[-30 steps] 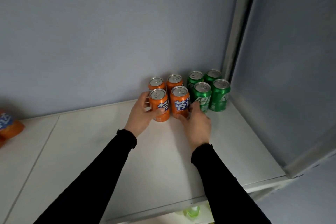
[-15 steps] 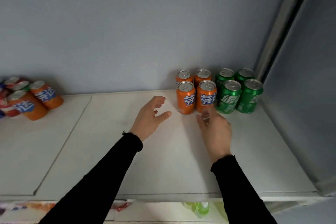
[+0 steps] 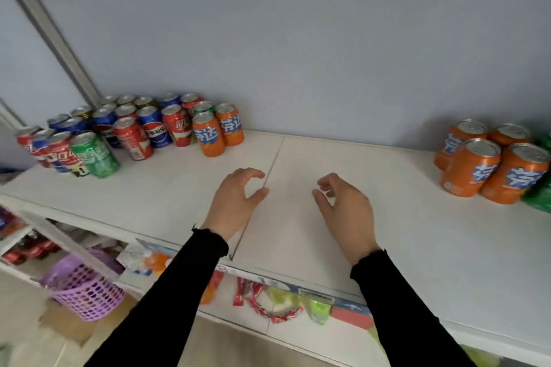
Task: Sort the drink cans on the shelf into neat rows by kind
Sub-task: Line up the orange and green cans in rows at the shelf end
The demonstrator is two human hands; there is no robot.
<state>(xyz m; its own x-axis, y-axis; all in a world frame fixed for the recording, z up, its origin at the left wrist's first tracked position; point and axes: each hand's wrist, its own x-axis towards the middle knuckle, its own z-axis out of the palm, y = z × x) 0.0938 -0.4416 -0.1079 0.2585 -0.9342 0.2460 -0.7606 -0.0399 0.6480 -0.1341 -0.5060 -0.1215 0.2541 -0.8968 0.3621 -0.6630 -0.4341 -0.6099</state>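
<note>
Both hands half-curled, empty; unsorted cans left, orange cans right

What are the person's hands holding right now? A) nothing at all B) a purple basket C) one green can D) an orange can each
A: the left hand and right hand hover open and empty over the shelf, between the can groups.

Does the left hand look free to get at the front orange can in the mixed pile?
Probably yes: the left hand is empty and open, and only bare shelf lies between it and the orange can.
</note>
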